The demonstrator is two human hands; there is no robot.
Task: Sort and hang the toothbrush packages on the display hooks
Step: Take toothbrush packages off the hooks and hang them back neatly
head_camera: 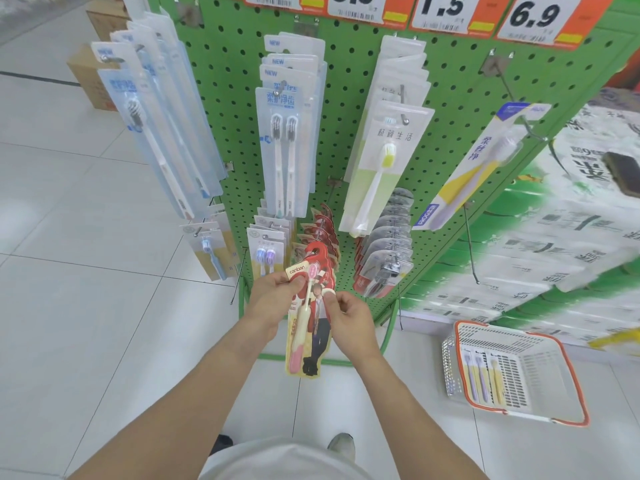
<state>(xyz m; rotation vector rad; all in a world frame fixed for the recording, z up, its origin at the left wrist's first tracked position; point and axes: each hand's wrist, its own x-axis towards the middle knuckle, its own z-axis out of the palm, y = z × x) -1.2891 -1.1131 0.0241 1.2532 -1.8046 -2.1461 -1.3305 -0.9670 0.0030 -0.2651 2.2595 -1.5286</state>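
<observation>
Head view: both hands hold one long red-and-cream toothbrush package [309, 317] printed with "canban" and a standing figure, containing a pink-handled brush. The left hand [273, 299] pinches the package's upper left edge, thumb on the front face near the logo. The right hand [349, 315] pinches the right edge at mid-height, fingers curled around it. The package hangs roughly upright in front of the lower part of the green perforated metal display board [349, 64], its top just below a row of matching red packages [323, 233] hung on a lower hook. Further hooks on the board carry blue-and-clear twin-brush packs [285, 147], pale packs with a yellow-headed brush [384, 161], grey blister packs [391, 237] and a yellow-and-lilac pack [481, 164]. White and orange price tags [440, 10] line the top edge. On the white tiled floor [86, 237], to the right, sits a white plastic basket with an orange rim [540, 386] holding more brush packs.
</observation>
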